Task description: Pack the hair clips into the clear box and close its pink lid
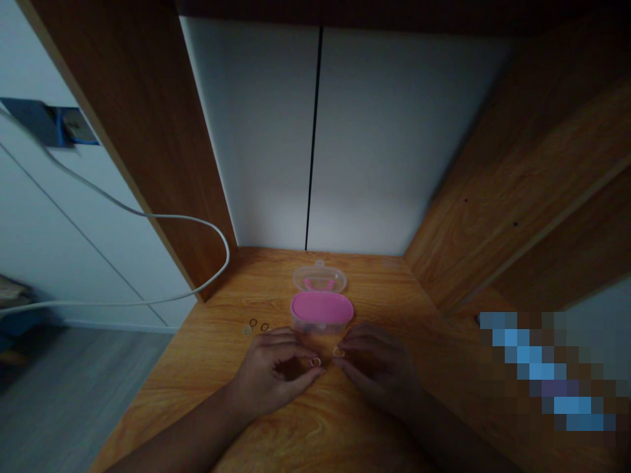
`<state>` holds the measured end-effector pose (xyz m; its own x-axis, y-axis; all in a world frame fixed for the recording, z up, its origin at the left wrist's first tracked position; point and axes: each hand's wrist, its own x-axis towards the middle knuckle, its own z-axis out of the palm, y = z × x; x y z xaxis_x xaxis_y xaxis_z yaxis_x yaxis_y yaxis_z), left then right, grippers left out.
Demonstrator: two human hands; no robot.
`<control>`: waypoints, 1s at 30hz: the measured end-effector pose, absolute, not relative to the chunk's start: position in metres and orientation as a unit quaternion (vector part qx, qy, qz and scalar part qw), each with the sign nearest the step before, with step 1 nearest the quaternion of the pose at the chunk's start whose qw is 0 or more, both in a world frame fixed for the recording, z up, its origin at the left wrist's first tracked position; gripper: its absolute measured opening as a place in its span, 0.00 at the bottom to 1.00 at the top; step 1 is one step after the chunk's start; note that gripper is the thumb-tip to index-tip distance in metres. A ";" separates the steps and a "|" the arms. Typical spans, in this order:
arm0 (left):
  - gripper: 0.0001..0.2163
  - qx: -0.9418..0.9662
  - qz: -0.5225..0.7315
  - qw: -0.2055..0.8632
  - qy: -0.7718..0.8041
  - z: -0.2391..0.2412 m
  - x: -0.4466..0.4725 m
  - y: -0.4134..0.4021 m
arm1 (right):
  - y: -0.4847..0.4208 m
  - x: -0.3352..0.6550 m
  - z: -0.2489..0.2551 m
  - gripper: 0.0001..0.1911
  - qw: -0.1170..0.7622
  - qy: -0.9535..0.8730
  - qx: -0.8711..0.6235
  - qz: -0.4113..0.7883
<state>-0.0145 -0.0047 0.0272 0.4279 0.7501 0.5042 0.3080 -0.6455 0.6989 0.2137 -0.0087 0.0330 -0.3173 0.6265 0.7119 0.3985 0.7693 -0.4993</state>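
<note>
Head view: my hands meet just in front of the pink box [321,310], mid-surface [207,394] toward the back edge, its clear lid [319,279] open behind it.
Left hand [273,374]: fingers curled, tips pinched on a small ring [315,361].
Right hand [374,361]: curled likewise, pinching a second ring [338,353].
Loose rings [256,325]: left of the box.
Grip: I judge light pinches, low over the surface, best, so neither ring springs away.

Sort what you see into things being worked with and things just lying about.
Worked with: left hand pinching small ring; right hand pinching second ring; pink box; clear lid; loose rings on desk.
Lying about: white cable; wall socket.
</note>
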 end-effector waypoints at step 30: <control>0.14 0.517 0.371 0.724 0.268 0.025 0.006 -0.006 | -0.008 0.212 0.025 0.11 0.476 -0.831 -0.277 0.079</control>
<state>0.0055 -0.0064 0.0247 0.5822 0.8131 -0.0037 -0.2595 0.1901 0.9469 0.2120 -0.0082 0.0246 -0.3943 0.5352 0.7470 0.3851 0.8343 -0.3945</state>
